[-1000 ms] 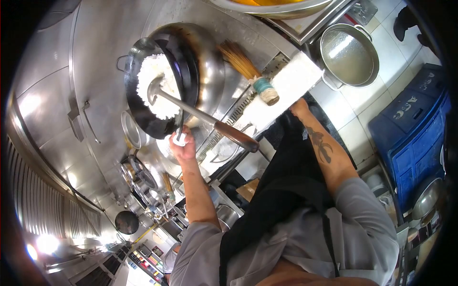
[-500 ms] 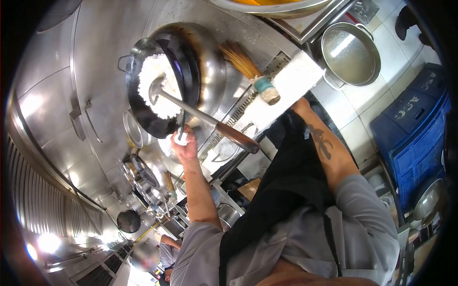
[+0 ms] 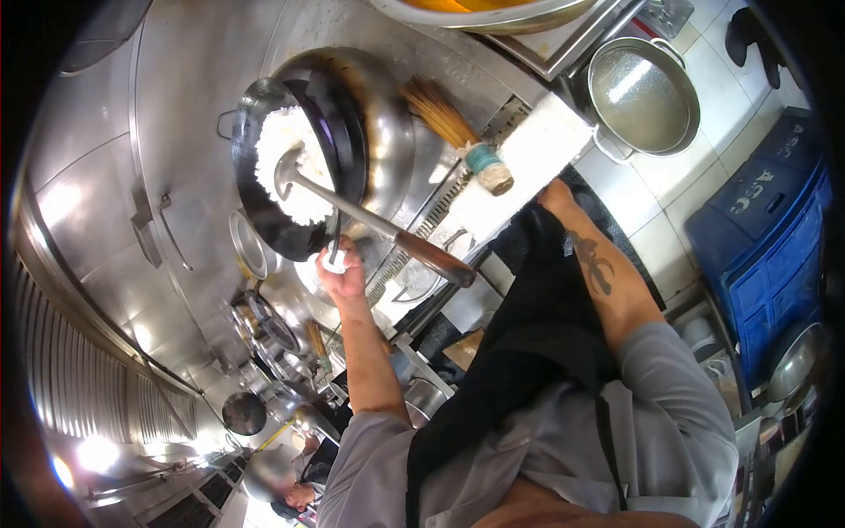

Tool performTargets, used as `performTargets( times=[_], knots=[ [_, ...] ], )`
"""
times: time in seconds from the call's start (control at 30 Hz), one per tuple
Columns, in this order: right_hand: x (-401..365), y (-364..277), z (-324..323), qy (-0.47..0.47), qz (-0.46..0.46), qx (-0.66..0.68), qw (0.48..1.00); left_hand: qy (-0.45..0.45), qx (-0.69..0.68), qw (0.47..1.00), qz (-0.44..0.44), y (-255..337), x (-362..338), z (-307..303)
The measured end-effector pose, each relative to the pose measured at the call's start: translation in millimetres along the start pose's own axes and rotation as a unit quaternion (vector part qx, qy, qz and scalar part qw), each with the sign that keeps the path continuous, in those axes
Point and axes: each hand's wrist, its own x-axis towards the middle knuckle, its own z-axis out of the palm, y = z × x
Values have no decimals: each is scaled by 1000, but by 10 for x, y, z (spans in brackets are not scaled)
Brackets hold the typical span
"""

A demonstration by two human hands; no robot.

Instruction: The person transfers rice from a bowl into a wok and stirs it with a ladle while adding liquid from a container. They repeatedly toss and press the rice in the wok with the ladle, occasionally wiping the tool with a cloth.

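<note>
Nearest to us, our black apron [image 3: 528, 352] is hanging over a grey shirt, and both our forearms are reaching away from it. Our right hand [image 3: 553, 192] is resting at the near edge of the white range ledge [image 3: 537, 154]. Its fingers are hidden from us, so we cannot tell whether they are spread or curled. Our left hand [image 3: 341, 273] is closing tight around a white cloth [image 3: 333, 258] wrapped over the near handle of the wok [image 3: 348, 132], which is sitting just beyond that hand, tilted on its steel burner ring.

A ladle [image 3: 352, 207] is lying free between our two hands. Its wooden grip is pointing back toward us, touched by neither hand, and its bowl is resting in the white rice [image 3: 282, 145] piled against the wok's far wall. Just beyond our right hand, a bamboo wok brush [image 3: 449, 119] is leaning on the range, its bound end touching the ledge. Farther off past our right hand, a steel stockpot [image 3: 642, 88] is standing on the tiled floor, with a blue crate [image 3: 766, 220] well apart from it.

Far beyond our left hand, another person is working along the line beside a second dark wok [image 3: 244, 412].
</note>
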Motion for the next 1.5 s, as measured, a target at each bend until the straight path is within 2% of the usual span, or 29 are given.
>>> performTargets(
  times=[0.07, 0.17, 0.27, 0.67, 0.87, 0.97, 1.07, 1.17, 1.3, 1.37, 1.5],
  knots=[
    [54, 53, 37, -15, 41, 30, 999, -6, 13, 1000, 4, 2, 1, -17],
    [53, 84, 27, -16, 32, -8, 999, -4, 16, 1000, 7, -20, -6, 7],
    [-155, -167, -144, 1, 15, -18, 1000, -2, 14, 1000, 6, -5, -2, -14],
    [-100, -163, -152, -37, 35, -19, 999, -4, 11, 1000, 10, -10, 3, -15],
    [-161, -197, -146, 14, 24, -26, 999, 7, 13, 1000, 9, -12, -3, -8],
    [-311, -385, -290, -1, 34, -10, 999, 0, 15, 1000, 2, -10, 2, -24],
    [-34, -84, -39, 0, 22, -33, 999, -12, 15, 1000, -1, 9, 17, -74],
    [-85, -149, -138, -40, 7, 0, 999, -8, 24, 1000, 11, -23, 20, -53],
    [-47, -142, -137, -35, 21, -17, 999, 8, 33, 999, 27, -38, 13, -66],
    [-43, -161, -150, -46, 48, -22, 998, -8, 28, 999, 18, -7, 22, -121],
    [-68, -139, -171, -59, 37, 19, 997, -12, 18, 1000, 5, -36, 16, -71]
  ],
)
